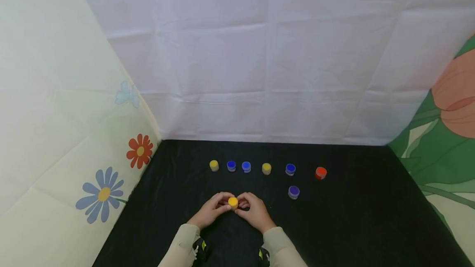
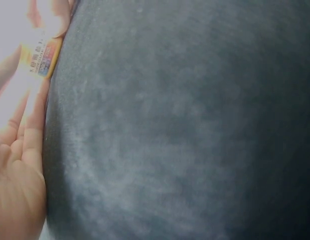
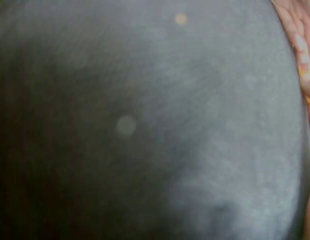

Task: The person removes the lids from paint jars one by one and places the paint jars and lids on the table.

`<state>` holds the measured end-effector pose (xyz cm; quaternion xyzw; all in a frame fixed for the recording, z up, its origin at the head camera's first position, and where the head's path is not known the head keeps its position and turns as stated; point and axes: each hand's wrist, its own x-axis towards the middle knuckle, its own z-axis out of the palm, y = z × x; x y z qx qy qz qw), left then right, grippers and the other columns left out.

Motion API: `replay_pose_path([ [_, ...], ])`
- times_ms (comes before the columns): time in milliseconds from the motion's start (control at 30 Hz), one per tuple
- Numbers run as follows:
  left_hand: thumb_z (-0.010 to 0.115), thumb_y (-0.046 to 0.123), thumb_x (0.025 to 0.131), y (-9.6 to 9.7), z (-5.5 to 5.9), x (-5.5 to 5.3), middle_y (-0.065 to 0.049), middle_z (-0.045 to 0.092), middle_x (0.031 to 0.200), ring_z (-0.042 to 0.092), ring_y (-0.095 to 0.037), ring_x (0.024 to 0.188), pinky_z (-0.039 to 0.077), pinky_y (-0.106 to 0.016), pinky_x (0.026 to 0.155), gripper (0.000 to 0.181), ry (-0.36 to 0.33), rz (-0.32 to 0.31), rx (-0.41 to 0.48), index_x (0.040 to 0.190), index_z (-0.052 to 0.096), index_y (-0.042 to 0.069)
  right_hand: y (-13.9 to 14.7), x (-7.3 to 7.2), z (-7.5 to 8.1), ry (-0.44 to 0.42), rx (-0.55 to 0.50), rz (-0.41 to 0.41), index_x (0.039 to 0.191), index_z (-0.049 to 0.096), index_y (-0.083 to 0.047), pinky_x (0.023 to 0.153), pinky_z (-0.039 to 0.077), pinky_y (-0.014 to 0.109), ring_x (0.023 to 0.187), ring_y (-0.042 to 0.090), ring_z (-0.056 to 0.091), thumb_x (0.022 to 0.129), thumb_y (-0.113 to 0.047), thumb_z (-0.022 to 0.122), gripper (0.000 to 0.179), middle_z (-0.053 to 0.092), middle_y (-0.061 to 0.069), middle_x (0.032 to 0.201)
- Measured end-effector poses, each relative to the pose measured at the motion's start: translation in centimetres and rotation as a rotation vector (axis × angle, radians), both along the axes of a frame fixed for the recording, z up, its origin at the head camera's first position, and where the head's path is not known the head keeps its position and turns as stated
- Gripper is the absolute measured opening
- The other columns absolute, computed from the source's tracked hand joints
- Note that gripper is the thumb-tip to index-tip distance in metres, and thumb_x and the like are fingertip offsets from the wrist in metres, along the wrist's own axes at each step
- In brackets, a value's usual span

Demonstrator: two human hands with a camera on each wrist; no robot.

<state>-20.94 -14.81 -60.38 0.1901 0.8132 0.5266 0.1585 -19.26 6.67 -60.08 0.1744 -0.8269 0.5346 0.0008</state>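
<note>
A small yellow-lidded jar (image 1: 233, 202) is held upright at the near middle of the black table, between both hands. The left hand (image 1: 211, 209) pinches it from the left with thumb and fingers. From the right, the thumb and fingers of the right hand (image 1: 256, 211) grip it too. In the left wrist view, the jar (image 2: 41, 60) shows a label with a barcode, and the fingers of the left hand (image 2: 19, 170) are against it. Only a sliver of the jar (image 3: 303, 69) appears at the right edge of the right wrist view, partly hidden by fingers.
Beyond the hands runs a row of similar jars: yellow (image 1: 214, 165), dark blue (image 1: 231, 166), lighter blue (image 1: 246, 167), yellow (image 1: 266, 169), blue (image 1: 290, 169) and red (image 1: 320, 173). A purple-blue jar (image 1: 293, 192) stands nearer, right of the hands. White cloth (image 1: 222, 73) hangs behind the table.
</note>
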Motion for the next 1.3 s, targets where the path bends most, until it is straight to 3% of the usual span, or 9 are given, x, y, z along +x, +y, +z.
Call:
replay_pose_path([
  [233, 0.062, 0.028, 0.102, 0.05, -0.32, -0.23, -0.001, 0.062, 0.119, 0.059, -0.017, 0.104, 0.049, -0.03, 0.09, 0.028, -0.02, 0.006, 0.027, 0.127, 0.06, 0.017, 0.03, 0.0, -0.04, 0.005, -0.012, 0.001, 0.101, 0.067, -0.006, 0.079, 0.057, 0.028, 0.085, 0.015, 0.065, 0.082, -0.003, 0.083, 0.025, 0.062, 0.004, 0.096],
  [467, 0.058, 0.029, 0.104, -0.24, -0.32, 0.04, -0.004, 0.059, 0.123, 0.056, -0.017, 0.107, 0.048, -0.03, 0.093, 0.037, -0.013, -0.006, 0.004, 0.139, 0.06, 0.017, -0.03, -0.02, -0.04, 0.008, 0.006, 0.001, 0.101, 0.067, -0.006, 0.079, 0.057, 0.028, 0.084, 0.015, 0.065, 0.082, -0.003, 0.083, 0.025, 0.062, 0.003, 0.096],
  [767, 0.061, 0.027, 0.103, 0.07, 0.0, 0.03, -0.003, 0.061, 0.12, 0.059, -0.015, 0.104, 0.048, -0.029, 0.09, 0.028, -0.012, 0.007, 0.023, 0.129, 0.061, 0.016, 0.0, 0.03, -0.08, 0.026, 0.001, -0.002, 0.102, 0.067, -0.006, 0.077, 0.057, 0.026, 0.083, 0.011, 0.064, 0.082, -0.003, 0.083, 0.025, 0.062, 0.002, 0.095],
  [967, 0.062, 0.026, 0.102, -0.05, 0.05, 0.13, -0.005, 0.06, 0.122, 0.059, -0.016, 0.106, 0.048, -0.028, 0.091, 0.032, -0.02, 0.015, 0.023, 0.133, 0.06, 0.015, -0.09, -0.06, -0.15, 0.019, 0.007, -0.002, 0.101, 0.067, -0.005, 0.078, 0.057, 0.028, 0.084, 0.015, 0.065, 0.081, -0.003, 0.083, 0.026, 0.062, 0.003, 0.095],
  [1133, 0.059, 0.026, 0.104, -0.13, -0.01, 0.16, -0.002, 0.06, 0.125, 0.056, -0.017, 0.11, 0.048, -0.029, 0.096, 0.035, -0.004, -0.003, 0.009, 0.137, 0.06, 0.017, -0.13, -0.1, -0.17, 0.022, 0.001, -0.005, 0.101, 0.067, -0.005, 0.078, 0.057, 0.028, 0.083, 0.015, 0.065, 0.081, -0.003, 0.084, 0.026, 0.061, 0.002, 0.095],
  [1300, 0.057, 0.029, 0.104, 0.0, -0.02, 0.05, 0.001, 0.061, 0.122, 0.057, -0.016, 0.109, 0.048, -0.03, 0.095, 0.03, 0.015, -0.005, 0.009, 0.133, 0.061, 0.02, -0.17, -0.08, -0.19, 0.044, -0.016, -0.008, 0.1, 0.068, -0.004, 0.077, 0.057, 0.028, 0.082, 0.015, 0.065, 0.08, -0.001, 0.083, 0.026, 0.063, 0.003, 0.094],
])
